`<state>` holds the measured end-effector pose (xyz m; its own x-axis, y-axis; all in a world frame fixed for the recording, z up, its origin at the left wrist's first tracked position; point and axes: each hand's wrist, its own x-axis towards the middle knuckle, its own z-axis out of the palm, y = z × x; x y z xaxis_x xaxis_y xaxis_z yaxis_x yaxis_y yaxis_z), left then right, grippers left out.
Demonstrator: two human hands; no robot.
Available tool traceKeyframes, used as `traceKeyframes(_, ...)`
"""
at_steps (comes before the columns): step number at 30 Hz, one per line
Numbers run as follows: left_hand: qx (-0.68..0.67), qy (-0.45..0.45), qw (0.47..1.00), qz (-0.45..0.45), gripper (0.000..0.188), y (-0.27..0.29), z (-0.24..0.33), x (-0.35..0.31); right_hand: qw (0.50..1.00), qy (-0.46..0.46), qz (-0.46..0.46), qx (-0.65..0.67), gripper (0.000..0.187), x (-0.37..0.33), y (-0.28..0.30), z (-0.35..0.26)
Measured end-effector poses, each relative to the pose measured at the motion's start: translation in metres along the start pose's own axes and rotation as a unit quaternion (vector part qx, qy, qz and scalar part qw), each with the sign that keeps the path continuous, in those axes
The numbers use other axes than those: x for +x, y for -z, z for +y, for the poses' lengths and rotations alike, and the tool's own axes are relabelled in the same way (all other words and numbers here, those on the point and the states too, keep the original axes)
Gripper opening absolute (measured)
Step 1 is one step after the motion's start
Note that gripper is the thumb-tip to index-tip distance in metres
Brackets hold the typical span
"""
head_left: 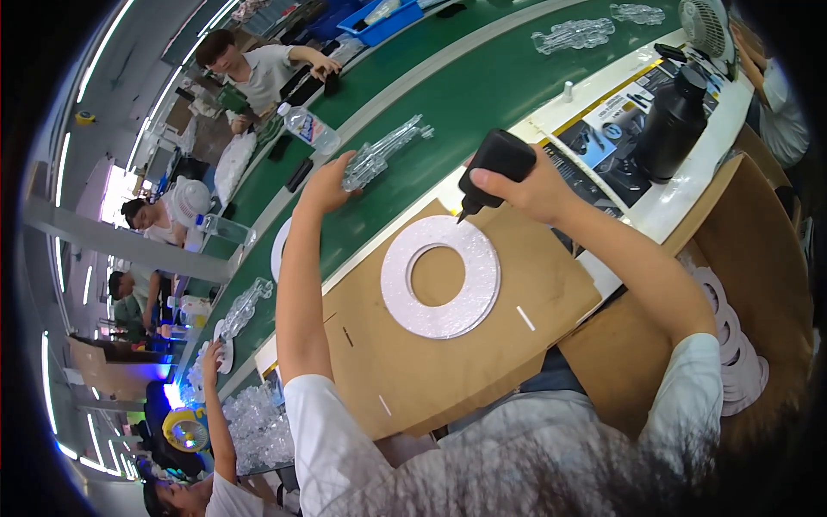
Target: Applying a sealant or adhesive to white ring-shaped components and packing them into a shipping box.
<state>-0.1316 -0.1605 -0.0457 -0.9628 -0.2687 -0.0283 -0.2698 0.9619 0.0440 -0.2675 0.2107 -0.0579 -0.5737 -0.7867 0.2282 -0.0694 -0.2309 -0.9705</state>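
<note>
Your two hands are well apart. Your right hand (536,185) is clamped on the black bottle (504,162), its nozzle pointing down at the far edge of the white ring (481,280), which lies on the brown cardboard (370,375) before you. Your left hand (326,185) reaches far left, fingers around the clear plastic part (369,165); if they grip firmly, I cannot tell. The step seems to be dispensing onto the ring; next move probably calls for steady nozzle control while bringing the part nearer.
</note>
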Motion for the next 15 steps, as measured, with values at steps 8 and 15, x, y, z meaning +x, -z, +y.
traceKeyframes(8,0.021,-0.008,0.999,-0.046,0.089,0.006,-0.015,0.001,0.999,-0.009,0.000,-0.041,0.026,0.004,0.003,0.001)
traceKeyframes(15,0.048,-0.015,0.998,-0.037,0.090,0.007,-0.020,-0.011,0.999,-0.027,0.015,0.034,0.026,0.004,0.003,-0.006)
